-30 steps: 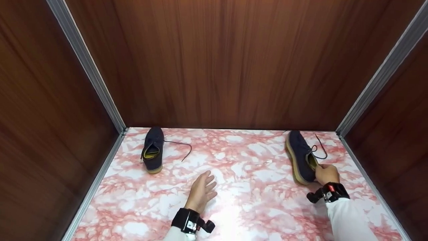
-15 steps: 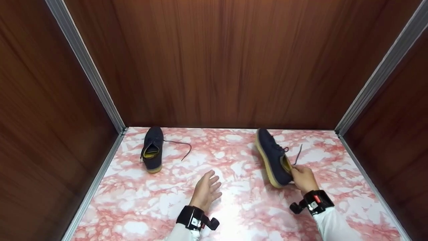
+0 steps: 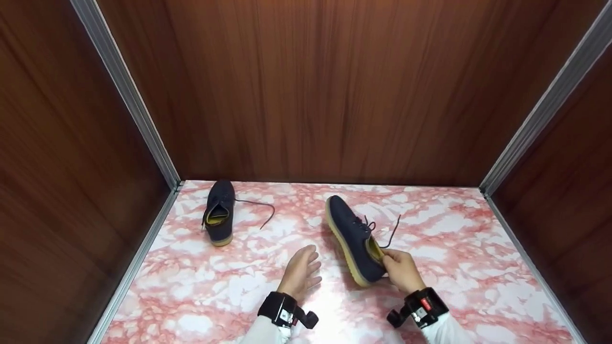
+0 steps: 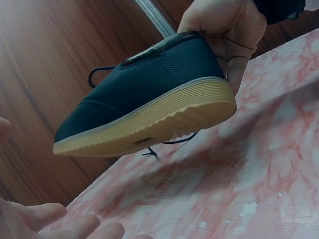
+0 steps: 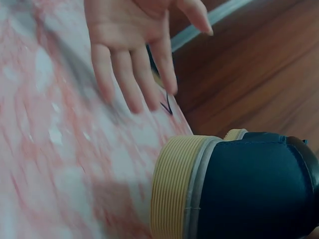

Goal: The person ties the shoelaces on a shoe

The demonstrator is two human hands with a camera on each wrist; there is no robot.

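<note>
A navy lace-up shoe with a thick, ridged yellowish sole is held up a little right of centre in the head view, toe pointed toward the upper left. It's pinched by the heel collar in the right hand, and in the left wrist view the underside can be seen, tilted over a soft shadow. Just beside it, toward the lower middle, the left hand is held out with its fingers straight and a bit spread.

As for other stuff, a matching navy shoe with a yellow lining is parked on its sole at the left, toe close to the back. A thin dark lace is trailed off its right side in a bent line. In the right wrist view that shoe is mostly blocked by the left hand's fingers. Chunky black wrist straps are worn on both arms, over white sleeves.

Everything's set over a pink-and-white marble-patterned surface, with some glare at the bottom middle. It's boxed in by a glossy reddish-brown wood-grain back panel and similar side panels, the corners trimmed with grey metal strips.
</note>
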